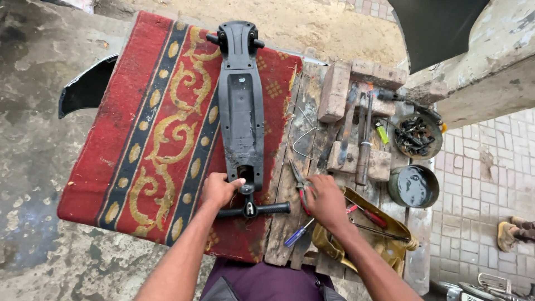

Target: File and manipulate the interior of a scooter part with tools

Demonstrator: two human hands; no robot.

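Note:
A long black plastic scooter deck (241, 106) lies upside down on a red patterned rug (150, 139), its black crossbar (253, 209) at the near end. My left hand (219, 189) rests on the deck's near end, fingers by the stem above the crossbar. My right hand (325, 199) is on the wooden bench (287, 234), its fingers closing on red-handled pliers (301, 187). Whether the pliers are lifted is unclear. A blue-handled screwdriver (298, 233) lies just below that hand.
Bricks (334, 92), a hammer and long tools (363, 145) lie at the back right. A bowl of dark bolts (417, 135) and a tin of dark liquid (413, 185) stand at the right. A yellow tray (384, 223) holds a red-handled screwdriver. Another person's foot (512, 234) is far right.

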